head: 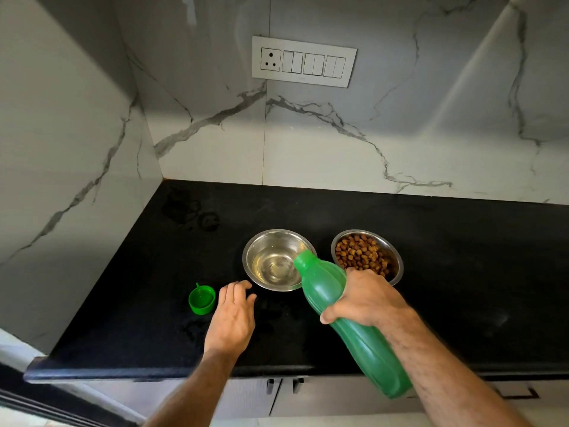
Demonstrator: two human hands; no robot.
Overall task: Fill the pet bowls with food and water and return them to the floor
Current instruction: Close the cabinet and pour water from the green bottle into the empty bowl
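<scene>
The right hand is wrapped around the middle of a green bottle, holding it tipped with its open mouth over the near right rim of the left steel bowl, which already holds a shallow pool of clear water; the tilt looks meant to let water run out at a controlled rate without the neck touching the metal. No stream is clearly visible at the mouth, so whether water is flowing right now cannot be told. The left hand rests palm down on the black counter, fingers loosely spread and holding nothing, its fingertips just beside the near left edge of that bowl, probably to steady it should it slide. The bottle's green cap sits open side up just to the left of this hand, within easy reach for closing later. To the right, close beside the water bowl, the second steel bowl is already filled with brown kibble, so the food part seems done. Both bowls stand on the counter, not yet on the floor. A switch panel hangs on the far marble wall, well clear. The kibble bowl stands nearest the pouring arm and could catch a splash.
</scene>
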